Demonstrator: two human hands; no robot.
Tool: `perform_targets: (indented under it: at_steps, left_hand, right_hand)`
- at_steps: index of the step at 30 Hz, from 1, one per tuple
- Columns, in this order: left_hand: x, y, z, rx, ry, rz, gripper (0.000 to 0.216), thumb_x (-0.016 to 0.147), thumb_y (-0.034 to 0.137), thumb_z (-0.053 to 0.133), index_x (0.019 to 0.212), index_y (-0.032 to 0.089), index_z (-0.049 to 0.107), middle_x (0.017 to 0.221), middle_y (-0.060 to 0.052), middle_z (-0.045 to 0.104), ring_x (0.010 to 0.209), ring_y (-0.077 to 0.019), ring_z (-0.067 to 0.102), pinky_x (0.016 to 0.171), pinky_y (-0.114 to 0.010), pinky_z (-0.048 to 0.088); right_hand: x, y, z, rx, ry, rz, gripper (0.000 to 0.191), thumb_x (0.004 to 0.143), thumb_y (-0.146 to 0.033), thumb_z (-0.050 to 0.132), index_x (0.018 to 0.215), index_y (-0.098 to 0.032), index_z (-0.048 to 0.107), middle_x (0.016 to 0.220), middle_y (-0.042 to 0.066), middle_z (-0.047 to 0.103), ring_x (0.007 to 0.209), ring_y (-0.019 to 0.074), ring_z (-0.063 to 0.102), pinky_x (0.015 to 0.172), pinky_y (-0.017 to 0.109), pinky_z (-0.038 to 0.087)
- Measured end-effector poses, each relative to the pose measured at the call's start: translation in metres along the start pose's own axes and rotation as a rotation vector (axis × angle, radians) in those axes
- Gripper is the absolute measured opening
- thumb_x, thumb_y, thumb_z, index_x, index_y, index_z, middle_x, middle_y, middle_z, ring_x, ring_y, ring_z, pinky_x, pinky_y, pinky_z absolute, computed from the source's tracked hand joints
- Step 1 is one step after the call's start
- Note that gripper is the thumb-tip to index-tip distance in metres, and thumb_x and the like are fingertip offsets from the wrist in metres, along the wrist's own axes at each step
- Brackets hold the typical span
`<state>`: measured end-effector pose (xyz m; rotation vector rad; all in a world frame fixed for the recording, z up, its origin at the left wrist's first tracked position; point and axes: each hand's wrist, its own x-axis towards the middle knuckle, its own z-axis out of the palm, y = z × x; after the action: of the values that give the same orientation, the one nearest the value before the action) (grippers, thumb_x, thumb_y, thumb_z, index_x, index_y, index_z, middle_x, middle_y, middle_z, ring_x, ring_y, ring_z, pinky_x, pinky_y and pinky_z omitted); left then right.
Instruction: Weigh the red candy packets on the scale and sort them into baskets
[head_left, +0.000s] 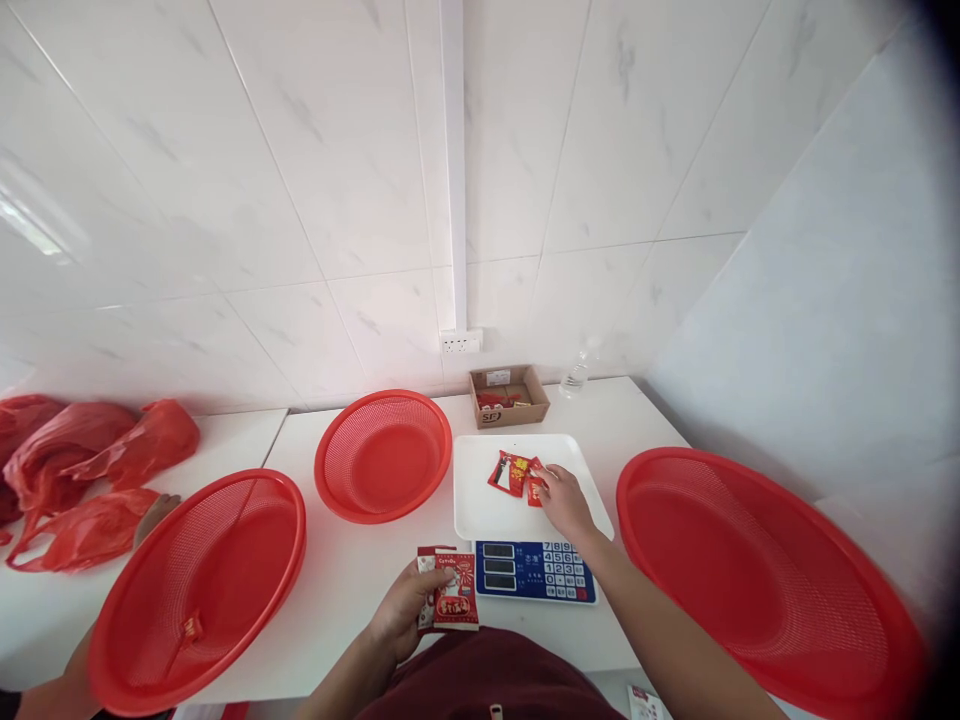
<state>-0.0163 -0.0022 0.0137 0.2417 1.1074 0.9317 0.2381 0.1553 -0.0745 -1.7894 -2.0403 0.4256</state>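
Far left, red plastic bags [82,455]: crumpled in a heap on the white tabletop [232,432]; another person's hand [155,517] is beside them, partly hidden.
Left basket [247,540]: red, with one small wrapper [193,627] on its wall.
Middle basket [384,455]: red and round, set back near the wall.
Left hand [405,605]: closed, thumb laid over the front of a red-and-white pouch [455,590], holding it by its left side just off the near-left corner of the scale.
Pouch direction: printed face up toward the wearer, long axis running near to far; a second layer shows at its left edge.
Carton [523,413]: behind the scale, small packets inside.
Left packet [510,473]: flat on the white scale tray [480,520], long axis near to far, far end leaning right.
Right packet [533,493]: just beside it, partly covered, long axis roughly near to far.
Right hand [566,505]: the nearer one; fingers bent and nearly together, the right packet under and left of their tips, whether gripped I cannot tell.
Far right, large basket [720,520]: red, beside the scale.
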Motion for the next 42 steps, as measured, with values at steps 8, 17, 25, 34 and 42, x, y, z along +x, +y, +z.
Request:
perform_targets:
  at_steps: [8,17,25,34,42]
  left_hand:
    - [0.000,0.000,0.001,0.010,-0.009,0.003,0.028,0.064,0.019,0.073,0.089,0.011,0.064,0.077,-0.010,0.075,0.071,-0.0246,0.071,0.074,-0.037,0.055]
    - [0.002,-0.002,-0.002,0.012,0.017,-0.009,0.026,0.065,0.019,0.073,0.088,0.011,0.065,0.075,-0.010,0.074,0.069,-0.0246,0.071,0.070,-0.036,0.056]
    - [0.005,-0.003,-0.004,0.012,-0.027,0.002,0.025,0.065,0.020,0.073,0.087,0.010,0.067,0.077,-0.011,0.075,0.072,-0.0249,0.071,0.074,-0.036,0.055]
    - [0.006,-0.004,-0.006,0.007,-0.015,0.007,0.028,0.063,0.021,0.076,0.087,0.009,0.068,0.076,-0.012,0.074,0.071,-0.0260,0.071,0.071,-0.036,0.055]
    - [0.007,-0.004,-0.006,0.010,-0.023,-0.001,0.027,0.064,0.021,0.075,0.087,0.009,0.068,0.078,-0.013,0.074,0.071,-0.0264,0.071,0.073,-0.037,0.055]
  right_hand:
    - [-0.009,-0.011,-0.005,-0.059,-0.022,-0.023,0.036,0.084,-0.019,0.040,0.100,-0.022,0.072,0.119,0.006,0.060,0.110,0.0233,0.051,0.094,0.033,0.041]
    - [-0.006,-0.007,0.008,0.059,-0.093,-0.077,0.037,0.085,-0.017,0.039,0.101,-0.021,0.072,0.115,0.006,0.064,0.107,0.0205,0.056,0.094,0.033,0.043]
    - [-0.006,-0.006,0.017,0.195,-0.075,-0.039,0.036,0.082,-0.017,0.039,0.101,-0.022,0.070,0.116,0.005,0.062,0.110,0.0215,0.056,0.097,0.039,0.043]
    - [-0.005,-0.004,0.010,0.004,0.043,-0.031,0.039,0.085,-0.023,0.042,0.118,-0.017,0.061,0.125,0.011,0.057,0.117,0.0249,0.049,0.100,0.038,0.040]
    - [-0.006,0.002,0.011,-0.091,-0.029,-0.007,0.043,0.088,-0.028,0.037,0.123,-0.018,0.059,0.133,0.010,0.054,0.122,0.0268,0.046,0.098,0.041,0.041]
